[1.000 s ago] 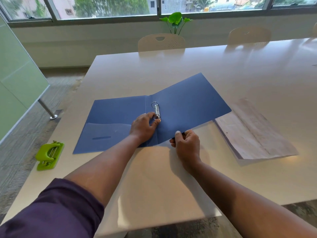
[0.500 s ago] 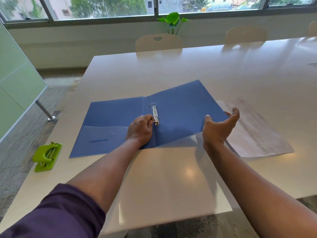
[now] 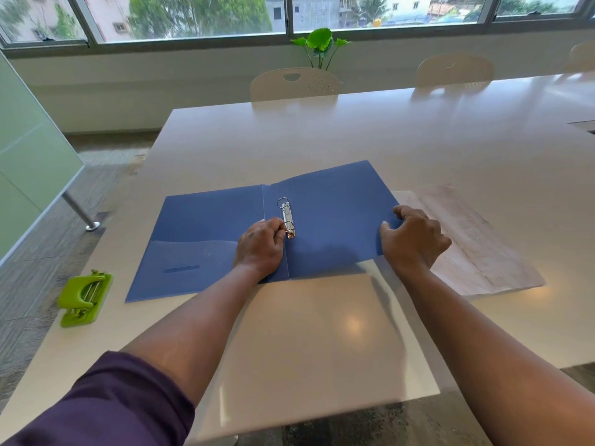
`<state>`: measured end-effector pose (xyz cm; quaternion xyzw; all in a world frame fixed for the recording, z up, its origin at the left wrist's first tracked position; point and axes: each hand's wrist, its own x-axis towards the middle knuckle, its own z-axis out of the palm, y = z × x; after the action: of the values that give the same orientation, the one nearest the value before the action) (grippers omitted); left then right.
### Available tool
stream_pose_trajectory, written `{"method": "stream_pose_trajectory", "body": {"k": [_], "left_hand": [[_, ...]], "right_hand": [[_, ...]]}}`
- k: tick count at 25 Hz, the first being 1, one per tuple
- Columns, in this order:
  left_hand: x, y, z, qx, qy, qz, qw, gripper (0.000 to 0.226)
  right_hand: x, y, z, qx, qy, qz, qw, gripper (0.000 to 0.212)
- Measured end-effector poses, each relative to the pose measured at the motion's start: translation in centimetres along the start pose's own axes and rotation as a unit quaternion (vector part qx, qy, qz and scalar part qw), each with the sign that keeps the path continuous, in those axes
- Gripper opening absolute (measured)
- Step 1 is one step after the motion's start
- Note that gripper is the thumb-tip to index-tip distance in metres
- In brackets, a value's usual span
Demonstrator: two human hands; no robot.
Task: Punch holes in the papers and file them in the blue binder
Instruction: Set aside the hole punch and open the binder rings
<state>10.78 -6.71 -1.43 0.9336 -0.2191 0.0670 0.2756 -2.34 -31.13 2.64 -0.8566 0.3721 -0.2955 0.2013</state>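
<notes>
The blue binder (image 3: 335, 207) lies open and flat in the middle of the white table (image 3: 354, 136). Its metal ring clip (image 3: 287, 217) sits just right of the spine. My left hand (image 3: 260, 246) rests on the spine with fingers curled at the near ring of the clip. My right hand (image 3: 413, 241) grips the binder's right cover edge, thumb on top. A pile of papers (image 3: 476, 249) lies to the right, partly under that edge. The green hole punch (image 3: 85, 297) stands near the table's left edge.
A glossy white sheet (image 3: 322, 346) lies at the near table edge and overhangs it. Two pale chairs (image 3: 294, 83) stand at the far side, a green plant (image 3: 320, 43) behind them. A frosted glass partition (image 3: 29, 162) is on the left.
My right hand left the binder's near edge, swung right with an open palm, and now closes on the right cover edge. The left hand stays at the ring clip.
</notes>
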Motion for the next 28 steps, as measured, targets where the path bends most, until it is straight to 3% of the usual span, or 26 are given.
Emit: {"method": "stream_pose_trajectory", "body": {"k": [7, 14, 19, 28], "left_hand": [[-2.0, 0.0, -0.5, 0.003, 0.002, 0.005, 1.000, 0.012], [-4.7, 0.1, -1.4, -0.006, 0.003, 0.009, 1.000, 0.011], [-6.7, 0.5, -2.5, -0.011, 0.007, 0.012, 1.000, 0.012], [-9.2, 0.4, -3.7, -0.002, -0.014, -0.006, 1.000, 0.017]], "right_hand": [[-1.7, -2.3, -0.5, -0.073, -0.066, -0.095, 0.991, 0.038], [-4.9, -6.4, 2.0, 0.009, -0.227, -0.236, 0.945, 0.052], [-6.3, -7.4, 3.3, 0.045, -0.296, -0.283, 0.911, 0.057], [-7.9, -7.7, 4.6, 0.088, -0.335, -0.313, 0.884, 0.024]]}}
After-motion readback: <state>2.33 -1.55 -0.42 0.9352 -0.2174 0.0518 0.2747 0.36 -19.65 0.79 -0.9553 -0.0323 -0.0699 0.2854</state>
